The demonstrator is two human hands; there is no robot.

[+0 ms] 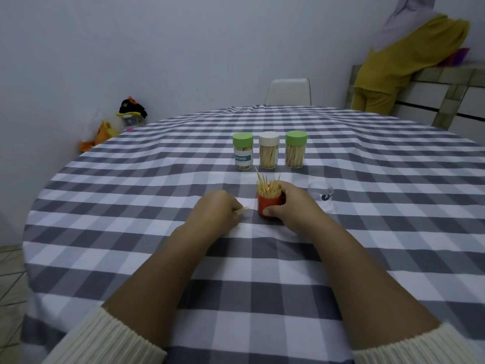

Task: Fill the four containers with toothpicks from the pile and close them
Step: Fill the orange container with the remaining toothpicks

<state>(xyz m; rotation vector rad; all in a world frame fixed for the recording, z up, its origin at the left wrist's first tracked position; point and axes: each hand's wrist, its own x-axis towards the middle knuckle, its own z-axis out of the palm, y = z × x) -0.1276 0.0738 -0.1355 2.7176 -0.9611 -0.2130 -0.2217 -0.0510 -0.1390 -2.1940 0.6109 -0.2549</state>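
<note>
Three closed toothpick containers stand in a row on the checked tablecloth: a green-lidded one with a label (pixel 243 151), a white-lidded one (pixel 268 150) and another green-lidded one (pixel 295 149). In front of them is a red container (pixel 267 206) with toothpicks (pixel 267 187) sticking up out of its open top. My right hand (pixel 294 204) grips the red container from its right side. My left hand (pixel 219 212) rests on the cloth just left of it and pinches a few toothpicks (pixel 242 210). A clear cap (pixel 321 195) lies to the right of my right hand.
The round table (pixel 131 232) carries a grey and white checked cloth. A white chair (pixel 288 91) stands at the far side. A person in yellow clothes (pixel 393 64) leans on a tiled counter at the back right. Bags (pixel 126 119) lie in the left corner.
</note>
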